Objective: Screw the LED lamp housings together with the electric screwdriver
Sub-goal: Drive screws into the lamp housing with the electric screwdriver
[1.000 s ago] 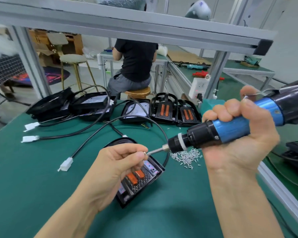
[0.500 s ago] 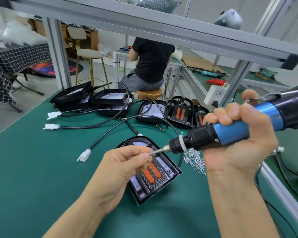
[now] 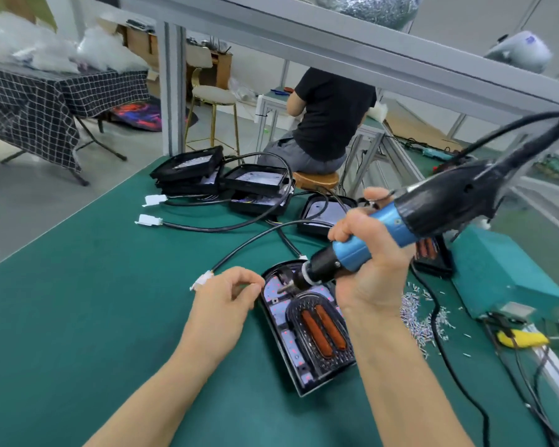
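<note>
The right hand (image 3: pixel 373 269) holds the blue screwdriver (image 3: pixel 381 233), tip down on the lamp (image 3: pixel 307 330) in the middle. The left hand (image 3: pixel 221 304) is beside the lamp's left edge.

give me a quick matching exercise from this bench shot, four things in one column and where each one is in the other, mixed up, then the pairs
Things:
1. electric screwdriver
2. lamp housing
3. loose screws
4. white connector

Places:
a. scattered on the green mat right of the housing
b. gripped in the right hand, tip down in the housing
c. flat on the mat between the two forearms
d. on a black cable's end, by the left hand

Pairs: 1-b, 2-c, 3-a, 4-d
</note>
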Demonstrator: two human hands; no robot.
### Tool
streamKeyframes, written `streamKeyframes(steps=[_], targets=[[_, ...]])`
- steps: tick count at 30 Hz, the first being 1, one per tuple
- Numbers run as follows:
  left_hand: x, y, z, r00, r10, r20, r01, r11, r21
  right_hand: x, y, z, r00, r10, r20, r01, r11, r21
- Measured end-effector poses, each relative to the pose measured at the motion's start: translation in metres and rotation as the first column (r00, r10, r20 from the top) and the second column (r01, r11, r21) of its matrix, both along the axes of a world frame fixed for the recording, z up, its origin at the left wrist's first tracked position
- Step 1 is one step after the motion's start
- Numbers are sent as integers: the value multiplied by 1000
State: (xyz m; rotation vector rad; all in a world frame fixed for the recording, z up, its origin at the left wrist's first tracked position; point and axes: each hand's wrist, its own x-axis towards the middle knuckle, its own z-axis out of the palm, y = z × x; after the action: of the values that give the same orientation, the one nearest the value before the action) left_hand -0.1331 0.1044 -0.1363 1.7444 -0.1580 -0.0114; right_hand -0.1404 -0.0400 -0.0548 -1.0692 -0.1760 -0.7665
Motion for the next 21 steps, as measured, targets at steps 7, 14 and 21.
streamKeyframes(steps=[7, 14, 21], targets=[[-1, -9, -9, 993, -77, 86, 55, 972, 228, 11, 7, -15, 998, 25, -52, -31, 993, -111], [-1, -9, -10, 994, -63, 92, 40, 973, 227, 14, 9, -18, 995, 1, -101, -15, 990, -138], [-1, -10, -10, 996, -51, 75, 33, 971, 235, 12, 11, -22, 996, 52, -76, -66, 977, -200]])
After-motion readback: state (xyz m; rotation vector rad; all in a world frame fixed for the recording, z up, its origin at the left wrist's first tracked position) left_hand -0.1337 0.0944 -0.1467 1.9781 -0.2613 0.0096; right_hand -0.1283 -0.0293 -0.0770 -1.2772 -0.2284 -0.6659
